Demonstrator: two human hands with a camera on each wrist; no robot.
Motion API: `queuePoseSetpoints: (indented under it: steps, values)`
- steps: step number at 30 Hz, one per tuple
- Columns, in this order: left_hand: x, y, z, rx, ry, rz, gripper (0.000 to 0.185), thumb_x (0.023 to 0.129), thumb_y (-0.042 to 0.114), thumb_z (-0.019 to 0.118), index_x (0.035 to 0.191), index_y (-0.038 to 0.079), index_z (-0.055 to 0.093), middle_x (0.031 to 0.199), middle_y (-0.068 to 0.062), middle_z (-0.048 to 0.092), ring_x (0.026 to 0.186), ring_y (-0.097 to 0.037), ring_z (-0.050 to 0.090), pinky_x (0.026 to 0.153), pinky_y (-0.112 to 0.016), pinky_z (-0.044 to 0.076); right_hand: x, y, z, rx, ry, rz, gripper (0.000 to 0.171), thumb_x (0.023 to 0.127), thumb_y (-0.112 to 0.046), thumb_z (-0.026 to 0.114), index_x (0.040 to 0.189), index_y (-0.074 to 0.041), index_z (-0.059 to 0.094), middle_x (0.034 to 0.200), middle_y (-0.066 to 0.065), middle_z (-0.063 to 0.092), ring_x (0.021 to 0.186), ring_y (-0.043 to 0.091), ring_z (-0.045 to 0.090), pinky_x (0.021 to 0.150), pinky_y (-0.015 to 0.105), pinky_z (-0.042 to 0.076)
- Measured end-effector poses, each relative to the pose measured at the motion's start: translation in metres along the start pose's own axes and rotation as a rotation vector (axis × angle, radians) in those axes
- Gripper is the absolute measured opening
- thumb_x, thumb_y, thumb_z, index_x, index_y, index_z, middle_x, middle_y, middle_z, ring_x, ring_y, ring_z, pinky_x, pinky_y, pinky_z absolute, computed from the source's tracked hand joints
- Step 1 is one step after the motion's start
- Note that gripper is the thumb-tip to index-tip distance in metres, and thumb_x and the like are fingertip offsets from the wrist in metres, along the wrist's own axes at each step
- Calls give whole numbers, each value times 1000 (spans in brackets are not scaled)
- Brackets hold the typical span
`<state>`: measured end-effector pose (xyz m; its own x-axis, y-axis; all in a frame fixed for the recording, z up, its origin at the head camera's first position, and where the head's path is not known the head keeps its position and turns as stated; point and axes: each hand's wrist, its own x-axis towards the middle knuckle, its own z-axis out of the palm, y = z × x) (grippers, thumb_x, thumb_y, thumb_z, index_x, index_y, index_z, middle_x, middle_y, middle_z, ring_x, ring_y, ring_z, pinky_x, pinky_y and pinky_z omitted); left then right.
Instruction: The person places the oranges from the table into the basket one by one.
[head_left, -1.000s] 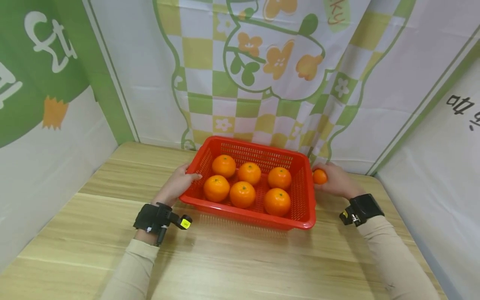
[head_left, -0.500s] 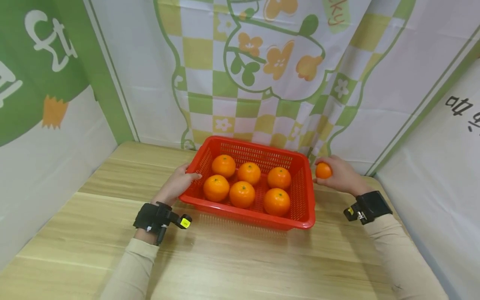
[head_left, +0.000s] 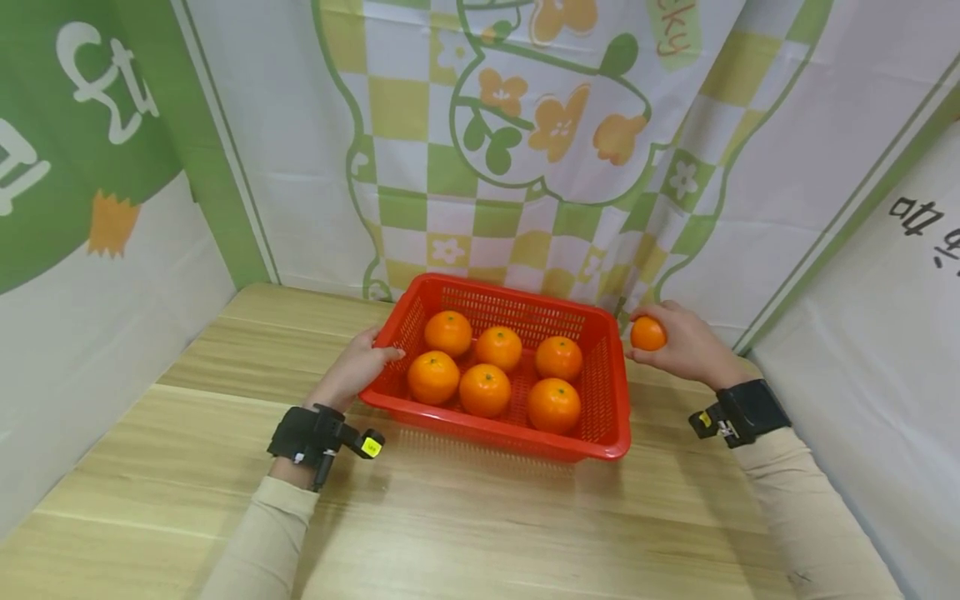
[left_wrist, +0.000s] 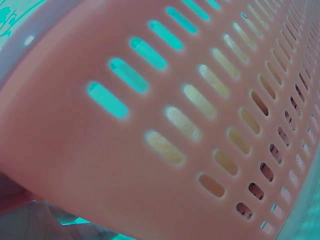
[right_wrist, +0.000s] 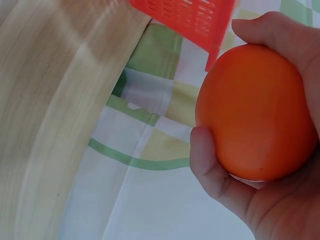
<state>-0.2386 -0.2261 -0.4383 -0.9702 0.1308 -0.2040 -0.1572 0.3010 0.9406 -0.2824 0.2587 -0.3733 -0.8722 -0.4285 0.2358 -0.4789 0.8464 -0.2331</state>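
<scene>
**Wooden table, red basket of oranges, one orange held beside it**

Wooden table top (head_left: 465, 517) fills the lower view, boxed in by cloth backdrops (head_left: 525, 125) printed with green and yellow checks and orange flowers. A red slotted plastic basket (head_left: 600, 442) stands in the middle of the table, its long axis running left to right. Six oranges (head_left: 485, 389) lie inside it in two rows of three.

The person's right hand (head_left: 686, 346) is raised just off the basket's far right corner, apart from the rim. Its fingers and thumb are curled round a seventh, smaller orange (head_left: 648, 333); the right wrist view shows this orange (right_wrist: 255, 112) cupped in the palm with the basket's corner (right_wrist: 195, 17) close beyond it. The held orange lies to the right of the basket, so the open basket is leftward and slightly below that hand.

The left hand (head_left: 352, 367) rests against the basket's left end wall, fingers laid on the rim. The left wrist view is filled by the slotted wall (left_wrist: 190, 115), so whether the fingers actually grip it cannot be told. Both forearms wear beige sleeves and black wrist straps.
</scene>
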Motion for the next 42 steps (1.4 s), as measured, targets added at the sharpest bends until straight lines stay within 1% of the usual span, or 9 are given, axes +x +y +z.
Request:
queuePoseSetpoints:
  steps: [6,11,18,22,25,28,30,36,42]
  values:
    - [0,0,0,0,2,6,58,105,18,50,158,1,34,148,-25,55,115,-34,67,96,-46,63,2,-8,-1,8,12,-25,49,81,-28,90,120,-6,69,99,14,66,84,25,59,68,32,51]
    - [0,-1,-1,-3,0,3,58,105,18,50,158,1,35,147,-26,56,112,-33,70,92,-43,64,5,-21,-3,19,-12,-45,51,82,-29,89,122,-7,68,107,15,67,88,27,62,71,34,55]
    - [0,0,-1,-2,2,-7,57,105,19,50,157,1,35,146,-26,56,111,-33,70,91,-42,65,9,-42,-5,39,-27,-67,52,83,-30,89,126,-9,68,118,18,66,94,30,65,77,41,59]
    - [0,0,-1,-3,0,-7,58,105,19,50,158,1,34,146,-26,56,111,-33,70,91,-43,65,11,-51,-5,22,-47,-76,53,84,-33,88,127,-10,67,117,16,64,95,29,63,76,39,58]
    - [0,0,-1,-2,-2,-6,59,105,19,50,159,2,33,147,-26,56,111,-33,70,92,-43,64,14,-57,-5,15,-68,-75,53,84,-34,88,127,-10,68,114,15,63,92,28,62,72,36,56]
    - [0,0,-1,-1,-4,-7,59,105,19,50,159,2,33,146,-26,57,111,-34,71,90,-43,65,17,-62,-4,12,-89,-69,54,84,-35,88,127,-11,68,115,14,62,89,27,62,69,34,55]
    - [0,0,-1,1,-4,-6,59,105,19,51,159,2,33,146,-26,57,110,-34,71,89,-42,65,19,-66,-4,9,-101,-69,54,84,-35,88,128,-12,68,117,15,62,90,27,62,69,35,56]
    - [0,0,-1,-2,-1,-1,58,105,19,50,159,2,33,146,-27,56,109,-33,71,88,-42,65,25,-77,-2,-18,-134,-105,57,85,-35,87,133,-12,67,124,16,63,97,30,64,80,45,58]
    - [0,-1,-1,4,2,2,57,105,19,50,158,2,35,146,-26,57,110,-32,70,89,-42,65,31,-83,4,-28,-155,-140,60,83,-37,88,133,-11,67,129,17,65,105,33,66,88,50,60]
